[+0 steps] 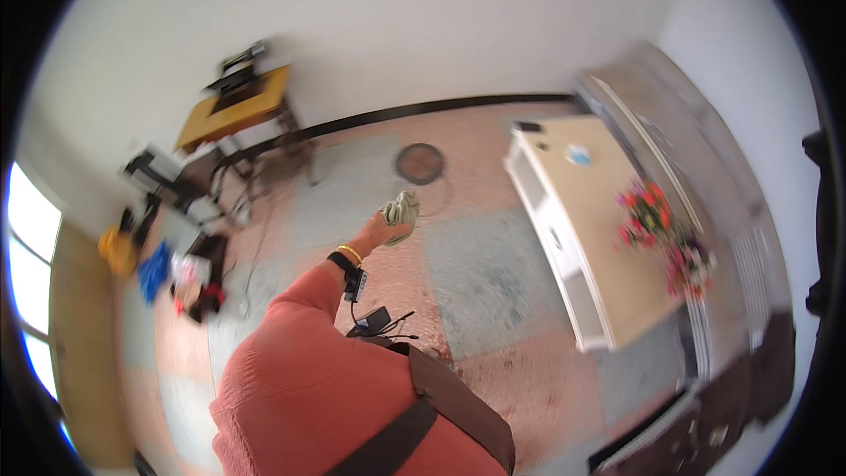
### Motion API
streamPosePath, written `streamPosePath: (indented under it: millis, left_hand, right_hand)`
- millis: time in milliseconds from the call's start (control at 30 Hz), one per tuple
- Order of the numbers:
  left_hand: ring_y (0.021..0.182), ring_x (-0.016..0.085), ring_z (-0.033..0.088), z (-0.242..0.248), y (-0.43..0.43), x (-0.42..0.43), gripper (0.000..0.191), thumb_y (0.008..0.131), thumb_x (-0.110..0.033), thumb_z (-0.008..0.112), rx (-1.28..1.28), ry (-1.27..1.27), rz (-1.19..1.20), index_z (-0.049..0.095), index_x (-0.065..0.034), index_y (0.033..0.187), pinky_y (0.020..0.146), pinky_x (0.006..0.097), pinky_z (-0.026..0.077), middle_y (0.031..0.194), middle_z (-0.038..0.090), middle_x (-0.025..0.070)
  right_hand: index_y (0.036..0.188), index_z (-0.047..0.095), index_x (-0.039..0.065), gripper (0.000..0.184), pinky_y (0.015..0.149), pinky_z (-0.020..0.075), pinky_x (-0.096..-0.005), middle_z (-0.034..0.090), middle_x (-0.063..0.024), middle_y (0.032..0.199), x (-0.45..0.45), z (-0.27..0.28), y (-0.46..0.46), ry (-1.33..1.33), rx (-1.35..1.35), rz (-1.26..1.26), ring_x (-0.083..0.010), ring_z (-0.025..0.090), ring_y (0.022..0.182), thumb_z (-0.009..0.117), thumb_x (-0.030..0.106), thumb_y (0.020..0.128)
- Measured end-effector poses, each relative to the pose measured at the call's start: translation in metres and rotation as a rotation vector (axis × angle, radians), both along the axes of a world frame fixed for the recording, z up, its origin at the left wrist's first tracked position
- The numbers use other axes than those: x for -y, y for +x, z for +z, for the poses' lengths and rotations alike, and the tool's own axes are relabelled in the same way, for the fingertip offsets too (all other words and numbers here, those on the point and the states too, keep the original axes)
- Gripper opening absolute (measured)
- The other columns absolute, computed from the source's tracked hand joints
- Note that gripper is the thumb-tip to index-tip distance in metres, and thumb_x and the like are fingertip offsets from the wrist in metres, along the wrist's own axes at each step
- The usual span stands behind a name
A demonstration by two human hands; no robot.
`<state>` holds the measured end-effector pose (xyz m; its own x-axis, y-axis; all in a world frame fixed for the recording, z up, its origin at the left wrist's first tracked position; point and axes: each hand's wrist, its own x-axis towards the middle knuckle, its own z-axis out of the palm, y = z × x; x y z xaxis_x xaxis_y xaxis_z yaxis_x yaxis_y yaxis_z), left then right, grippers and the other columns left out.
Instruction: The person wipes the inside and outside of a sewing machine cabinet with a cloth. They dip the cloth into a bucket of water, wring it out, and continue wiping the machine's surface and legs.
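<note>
My left hand (pixel 380 230) reaches forward from the pink sleeve, closed around a crumpled pale green cloth (pixel 402 215). A gold bangle (pixel 350 252) and a dark strap with a small device (pixel 357 285) are on that wrist. Beneath the forearm, a black box with cables (pixel 373 322) shows at my waist. My right hand is out of view. On the floor beyond the cloth lies a round object with a dark rim (pixel 420 164). To the right, a low table (pixel 581 211) with a tan top and white sides carries artificial-looking flowers (pixel 648 211).
A grey sofa (pixel 700 139) runs behind the low table. At the left stand a wooden sewing-machine table (pixel 264 96) and a chair (pixel 192 182). A blue bag (pixel 153 271), a white bag (pixel 192 270) and a yellow bag (pixel 119 251) lie on the floor, near a cable (pixel 254 264).
</note>
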<state>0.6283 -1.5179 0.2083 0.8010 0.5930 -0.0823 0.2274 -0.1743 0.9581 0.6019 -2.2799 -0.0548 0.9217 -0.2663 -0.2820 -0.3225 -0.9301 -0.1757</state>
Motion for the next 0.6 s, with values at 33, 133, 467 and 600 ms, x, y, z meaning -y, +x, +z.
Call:
streamPosePath:
  millis: [33, 133, 467, 600]
  left_hand:
    - [0.089, 0.015, 0.062, 0.003, -0.046, -0.011, 0.054, 0.072, -0.029, 0.081, -0.021, 0.033, 0.136, 0.060, -0.0067, 0.116, 0.082, 0.0322, 0.050, 0.102, 0.067, 0.0055]
    - [0.088, 0.012, 0.057, 0.005, -0.151, -0.026, 0.046, 0.078, -0.026, 0.077, -0.221, 0.093, 0.497, 0.059, -0.0092, 0.117, 0.082, 0.0302, 0.047, 0.101, 0.063, 0.0005]
    - [0.075, 0.008, 0.060, -0.019, -0.422, -0.001, 0.040, 0.082, -0.032, 0.073, 0.053, -0.348, 1.181, 0.059, -0.0116, 0.113, 0.061, 0.0237, 0.049, 0.093, 0.063, -0.0025]
    - [0.079, 0.008, 0.061, -0.010, -0.486, -0.052, 0.042, 0.080, -0.029, 0.075, 0.206, -0.217, 1.321, 0.060, -0.0077, 0.113, 0.065, 0.0243, 0.050, 0.097, 0.064, -0.0004]
  right_hand:
    - [0.088, 0.065, -0.004, 0.026, 0.078, 0.0479, -0.0477, 0.065, -0.0209, 0.089, -0.010, 0.004, 0.038, 0.013, 0.020, 0.088, -0.0412, 0.060, 0.087, 0.054, 0.018, 0.079]
    - [0.088, 0.065, -0.004, 0.026, 0.078, 0.0480, -0.0475, 0.065, -0.0212, 0.088, -0.041, 0.010, 0.118, 0.039, 0.058, 0.252, -0.0416, 0.060, 0.086, 0.053, 0.017, 0.078]
    - [0.086, 0.065, -0.003, 0.024, 0.076, 0.0482, -0.0466, 0.065, -0.0220, 0.087, -0.186, 0.028, 0.249, 0.048, 0.085, 0.582, -0.0427, 0.059, 0.083, 0.051, 0.014, 0.076]
    - [0.085, 0.065, -0.003, 0.024, 0.075, 0.0483, -0.0463, 0.064, -0.0224, 0.086, -0.277, 0.026, 0.258, 0.045, 0.073, 0.658, -0.0431, 0.059, 0.082, 0.050, 0.013, 0.075]
